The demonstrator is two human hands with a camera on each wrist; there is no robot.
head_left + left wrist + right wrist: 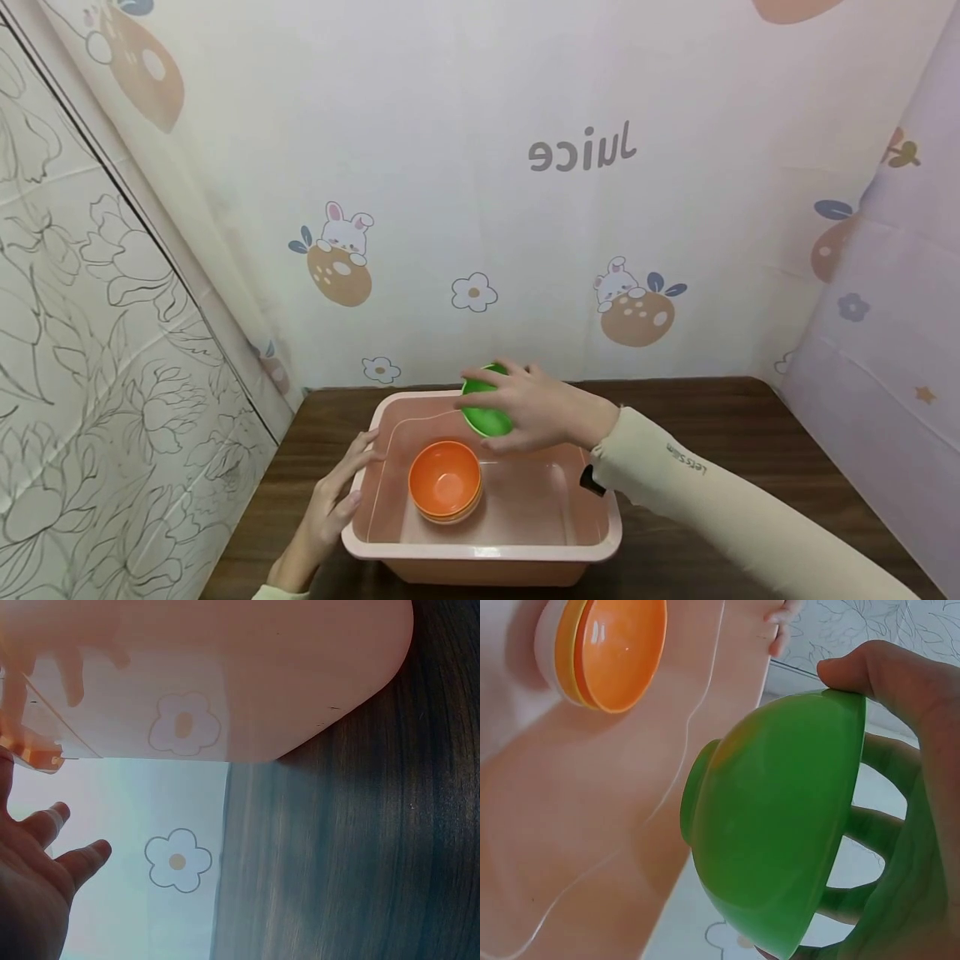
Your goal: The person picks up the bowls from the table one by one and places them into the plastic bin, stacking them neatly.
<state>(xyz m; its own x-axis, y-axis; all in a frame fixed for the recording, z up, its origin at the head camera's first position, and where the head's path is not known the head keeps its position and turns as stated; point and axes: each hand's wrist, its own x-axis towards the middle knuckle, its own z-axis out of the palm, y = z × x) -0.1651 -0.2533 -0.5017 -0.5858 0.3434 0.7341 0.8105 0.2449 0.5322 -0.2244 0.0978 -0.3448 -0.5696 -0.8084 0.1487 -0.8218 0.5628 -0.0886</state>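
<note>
My right hand [536, 408] grips a green bowl [780, 817] by its rim, thumb on one side and fingers across the mouth. The bowl [483, 415] is tilted over the back part of a pink basin [480, 552]. Inside the basin, toward its left, sits a stack of bowls with an orange bowl [444, 479] on top; the right wrist view shows yellow and pale rims below the orange one. My left hand [333, 496] rests at the basin's left rim with fingers spread and fairly straight, and part of it shows in the left wrist view.
The basin stands on a dark wooden table [697, 492]. A printed curtain [480, 208] hangs right behind the table, with more sheets at the left and right sides. A black device [592, 481] sits at my right wrist.
</note>
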